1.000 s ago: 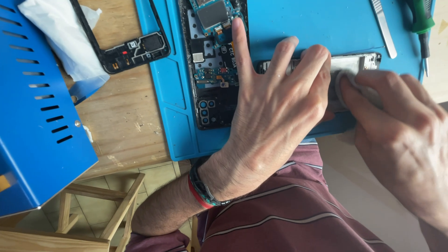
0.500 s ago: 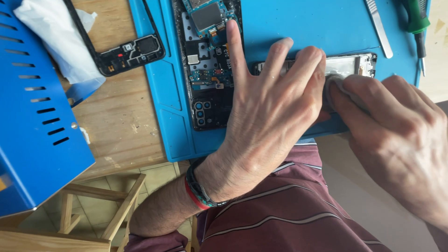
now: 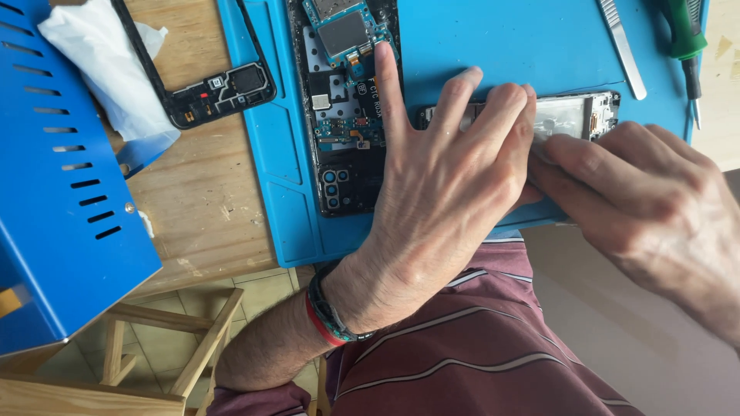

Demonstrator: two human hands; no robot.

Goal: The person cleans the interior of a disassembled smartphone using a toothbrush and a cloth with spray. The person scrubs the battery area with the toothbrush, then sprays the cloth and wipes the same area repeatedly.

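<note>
My left hand [image 3: 447, 192] lies flat, fingers spread, pressing down on a phone frame [image 3: 574, 115] that rests on the blue work mat [image 3: 493, 46]. Only the frame's far right end shows past my fingers. My right hand [image 3: 647, 208] comes in from the right, fingertips pinched against the frame's near edge beside my left fingers; what they grip is hidden. An opened phone body [image 3: 347, 108] with bare circuit boards and camera lenses lies just left of my left index finger.
A black plastic phone frame part [image 3: 208, 92] and a white cloth [image 3: 100, 65] lie on the wooden table at left, beside a blue metal case [image 3: 54, 192]. Metal tweezers [image 3: 620, 46] and a green-handled screwdriver [image 3: 682, 35] rest at the mat's far right.
The view has shifted slightly. My right hand has slid a little left along the frame's near edge, closer to my left fingers. My left hand stays pressed down.
</note>
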